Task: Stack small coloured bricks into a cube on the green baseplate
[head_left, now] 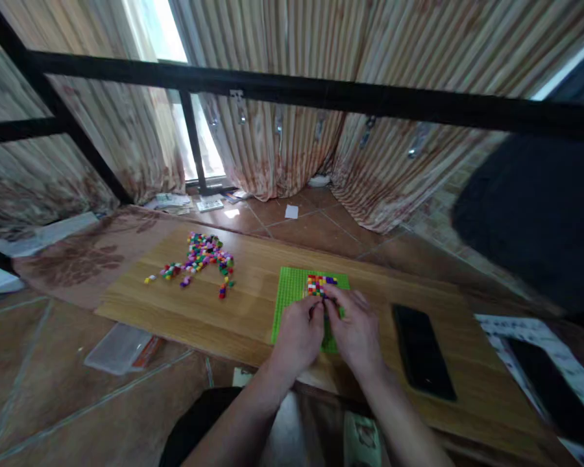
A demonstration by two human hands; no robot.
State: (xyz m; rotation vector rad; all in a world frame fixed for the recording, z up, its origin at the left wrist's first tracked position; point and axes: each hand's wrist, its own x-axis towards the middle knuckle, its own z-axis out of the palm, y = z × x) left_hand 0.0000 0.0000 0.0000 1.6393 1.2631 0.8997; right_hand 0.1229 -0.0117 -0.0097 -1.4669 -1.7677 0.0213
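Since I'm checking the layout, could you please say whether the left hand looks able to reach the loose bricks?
Probably yes: between the left hand and the loose bricks, only the board and table show, though some stretching may be needed.

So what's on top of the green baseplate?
Small multicoloured bricks sit on the green baseplate; the left hand and right hand cover part of it, so anything beneath them is hidden.

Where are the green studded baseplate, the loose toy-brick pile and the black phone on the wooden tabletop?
Green studded baseplate (290, 292): head view, bare left side.
Loose toy-brick pile (202, 253): head view, its dense part.
Black phone (423, 350): head view, middle of upper face.
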